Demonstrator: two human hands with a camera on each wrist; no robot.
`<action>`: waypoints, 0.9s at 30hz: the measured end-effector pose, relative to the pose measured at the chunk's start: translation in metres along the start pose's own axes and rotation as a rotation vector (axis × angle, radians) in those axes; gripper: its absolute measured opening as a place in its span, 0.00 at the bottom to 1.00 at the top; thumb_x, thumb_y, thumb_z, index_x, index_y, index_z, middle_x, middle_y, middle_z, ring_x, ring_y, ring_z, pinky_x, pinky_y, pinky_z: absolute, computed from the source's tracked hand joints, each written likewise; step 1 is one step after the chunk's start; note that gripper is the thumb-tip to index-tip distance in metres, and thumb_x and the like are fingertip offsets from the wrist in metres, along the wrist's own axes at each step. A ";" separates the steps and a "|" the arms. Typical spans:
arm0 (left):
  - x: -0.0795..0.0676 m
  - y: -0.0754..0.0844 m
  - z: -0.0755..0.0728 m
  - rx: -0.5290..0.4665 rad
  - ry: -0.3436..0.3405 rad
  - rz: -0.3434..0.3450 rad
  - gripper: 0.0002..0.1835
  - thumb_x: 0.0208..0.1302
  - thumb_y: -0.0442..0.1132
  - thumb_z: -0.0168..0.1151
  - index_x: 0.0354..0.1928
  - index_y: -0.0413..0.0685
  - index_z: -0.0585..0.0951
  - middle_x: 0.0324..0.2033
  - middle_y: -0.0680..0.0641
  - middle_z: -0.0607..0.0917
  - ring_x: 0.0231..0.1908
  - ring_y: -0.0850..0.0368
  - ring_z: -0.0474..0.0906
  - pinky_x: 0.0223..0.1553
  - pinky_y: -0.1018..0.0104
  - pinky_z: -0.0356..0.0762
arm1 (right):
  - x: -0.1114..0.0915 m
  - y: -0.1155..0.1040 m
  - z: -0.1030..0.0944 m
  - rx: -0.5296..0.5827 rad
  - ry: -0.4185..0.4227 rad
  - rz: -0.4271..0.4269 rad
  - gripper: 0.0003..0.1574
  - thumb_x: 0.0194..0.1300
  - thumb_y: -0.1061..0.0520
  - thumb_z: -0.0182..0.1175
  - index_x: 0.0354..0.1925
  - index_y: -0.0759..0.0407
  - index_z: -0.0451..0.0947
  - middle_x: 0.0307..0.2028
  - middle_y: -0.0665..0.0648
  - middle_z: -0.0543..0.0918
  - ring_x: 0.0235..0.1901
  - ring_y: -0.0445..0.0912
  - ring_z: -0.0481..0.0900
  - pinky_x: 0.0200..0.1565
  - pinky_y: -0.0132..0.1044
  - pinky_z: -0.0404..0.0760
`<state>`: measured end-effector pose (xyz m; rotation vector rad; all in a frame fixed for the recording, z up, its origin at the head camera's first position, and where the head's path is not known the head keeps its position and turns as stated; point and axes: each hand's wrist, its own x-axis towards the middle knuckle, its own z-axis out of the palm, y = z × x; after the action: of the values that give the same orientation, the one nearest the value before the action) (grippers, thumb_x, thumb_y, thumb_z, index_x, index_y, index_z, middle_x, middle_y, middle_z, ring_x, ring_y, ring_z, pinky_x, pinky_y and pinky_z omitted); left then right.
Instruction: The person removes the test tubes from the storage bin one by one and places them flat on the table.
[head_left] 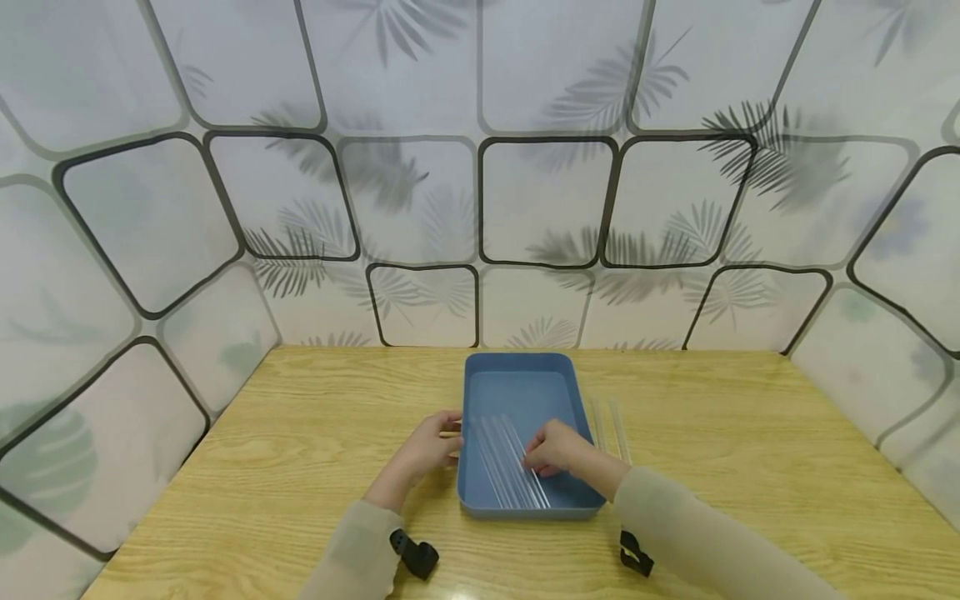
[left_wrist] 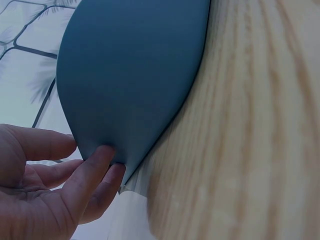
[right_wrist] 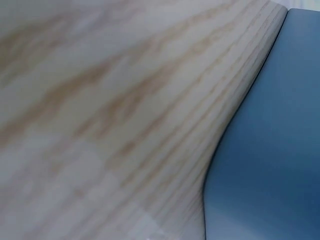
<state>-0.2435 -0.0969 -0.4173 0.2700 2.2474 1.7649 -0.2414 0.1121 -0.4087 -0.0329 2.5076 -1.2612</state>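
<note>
Touching the tray [head_left: 525, 385] at its left wall, the left hand [head_left: 429, 446] has its fingers loosely bent and apart, gripping nothing; a hard push from the right could slide the tray, since these fingers hardly brace it. Inside, clear rods [head_left: 501, 467] lie slantwise in the tray's near half; being thin and smooth, they could roll or cross if nudged. Next, the right hand [head_left: 557, 450] seems to pinch the rightmost of them between thumb and fingers, and a light grip could let it slip. Farther right, more rods [head_left: 621, 433] lie on the table [head_left: 337, 417], partly under the forearm, which could knock them. Counted: two hands, one tray, two rods outside it; those inside, several, blur too closely to number.
</note>
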 end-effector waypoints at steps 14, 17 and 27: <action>0.001 -0.002 0.000 -0.011 -0.001 0.001 0.23 0.62 0.24 0.45 0.60 0.28 0.59 0.52 0.29 0.65 0.50 0.38 0.67 0.39 0.54 0.76 | 0.001 0.003 -0.004 0.109 -0.014 0.055 0.05 0.46 0.69 0.62 0.26 0.68 0.77 0.20 0.55 0.76 0.19 0.41 0.73 0.24 0.34 0.79; 0.001 -0.002 0.000 -0.010 0.002 -0.004 0.23 0.62 0.24 0.45 0.60 0.28 0.60 0.52 0.29 0.65 0.50 0.38 0.67 0.40 0.54 0.76 | -0.001 0.002 -0.006 0.147 -0.029 0.053 0.05 0.47 0.69 0.61 0.27 0.68 0.76 0.20 0.55 0.75 0.20 0.42 0.73 0.24 0.34 0.79; 0.001 -0.001 0.000 -0.022 0.002 -0.009 0.23 0.61 0.24 0.45 0.59 0.28 0.60 0.52 0.29 0.66 0.50 0.38 0.67 0.40 0.54 0.76 | 0.000 0.002 -0.013 0.211 -0.061 0.019 0.08 0.49 0.68 0.60 0.32 0.69 0.75 0.23 0.56 0.74 0.21 0.42 0.72 0.23 0.33 0.78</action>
<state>-0.2447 -0.0968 -0.4185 0.2533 2.2253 1.7856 -0.2455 0.1232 -0.4029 0.0019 2.3056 -1.4872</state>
